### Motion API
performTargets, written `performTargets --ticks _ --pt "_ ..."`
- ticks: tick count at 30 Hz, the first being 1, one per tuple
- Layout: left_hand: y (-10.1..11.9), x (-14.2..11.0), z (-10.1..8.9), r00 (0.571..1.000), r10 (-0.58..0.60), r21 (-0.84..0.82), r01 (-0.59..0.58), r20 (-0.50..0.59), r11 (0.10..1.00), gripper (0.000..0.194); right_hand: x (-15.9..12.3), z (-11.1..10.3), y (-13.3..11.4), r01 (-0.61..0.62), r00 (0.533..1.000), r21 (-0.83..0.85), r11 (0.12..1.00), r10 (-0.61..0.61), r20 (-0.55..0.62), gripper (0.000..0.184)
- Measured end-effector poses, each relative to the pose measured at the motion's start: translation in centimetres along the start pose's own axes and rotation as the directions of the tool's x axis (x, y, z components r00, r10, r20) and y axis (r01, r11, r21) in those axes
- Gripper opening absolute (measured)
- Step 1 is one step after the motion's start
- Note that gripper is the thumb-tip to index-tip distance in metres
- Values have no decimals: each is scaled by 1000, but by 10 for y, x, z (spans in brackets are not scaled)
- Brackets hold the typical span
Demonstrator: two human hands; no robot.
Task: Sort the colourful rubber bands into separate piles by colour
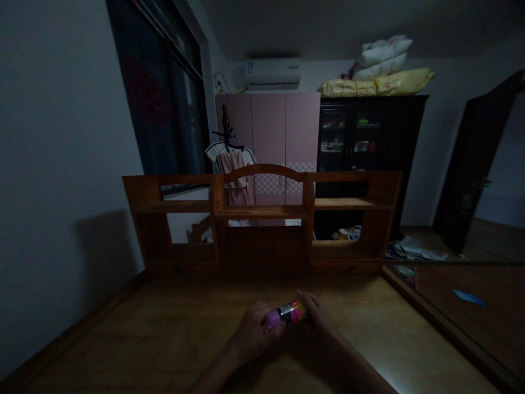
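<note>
As dim light was cast across the room, a small purple-ended container (287,312) was held in midair above a bare stretch of wooden surface (184,312), gripped between two hands. Its purple end was clasped by the left hand (253,330), while its yellow-and-pink end was grasped by the right hand (316,312); a black band was shown between the two ends. The container was tilted slightly, with its right end raised. The far side of the surface was bordered by a wooden shelf unit (262,212), its middle section topped by an arched rail. Behind it, clothes (232,158) were hung on a stand before a pink wardrobe (268,128), and a dark cabinet (404,142) was topped by yellow bundles (375,86). The lettering on the container could not be read.
</note>
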State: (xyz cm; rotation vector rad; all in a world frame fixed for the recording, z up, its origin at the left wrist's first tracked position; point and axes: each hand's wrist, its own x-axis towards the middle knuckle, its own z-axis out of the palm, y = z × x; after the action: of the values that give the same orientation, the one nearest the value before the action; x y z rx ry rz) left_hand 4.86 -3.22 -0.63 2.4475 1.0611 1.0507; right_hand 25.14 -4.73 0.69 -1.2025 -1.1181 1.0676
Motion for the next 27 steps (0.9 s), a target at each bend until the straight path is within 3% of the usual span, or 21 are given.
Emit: performTargets --ticks 7,10,14,18,21,24,27 --pt "-2 2 -1 999 -37 -104 40 28 994 33 5 6 14 -149 989 144 978 149 11 50" --pt "-1 3 -1 989 -132 -285 148 73 947 44 7 5 14 -83 996 146 986 79 32 50" --pt "-3 6 2 941 -249 -562 336 227 756 57 7 -2 7 83 994 51 995 -86 60 45" --pt "-9 7 7 892 -359 -556 453 276 697 61 6 -6 11 156 987 19 988 -157 37 41" --pt "-9 8 7 917 -362 -523 394 168 756 58 11 -4 21 117 992 63 991 -114 -45 43" --pt "0 9 1 955 -294 -509 275 45 816 42 17 -3 26 59 993 71 996 -51 -109 46" --pt "10 8 -4 967 -253 -527 222 14 820 43 19 -8 25 48 989 63 997 -39 -142 45"
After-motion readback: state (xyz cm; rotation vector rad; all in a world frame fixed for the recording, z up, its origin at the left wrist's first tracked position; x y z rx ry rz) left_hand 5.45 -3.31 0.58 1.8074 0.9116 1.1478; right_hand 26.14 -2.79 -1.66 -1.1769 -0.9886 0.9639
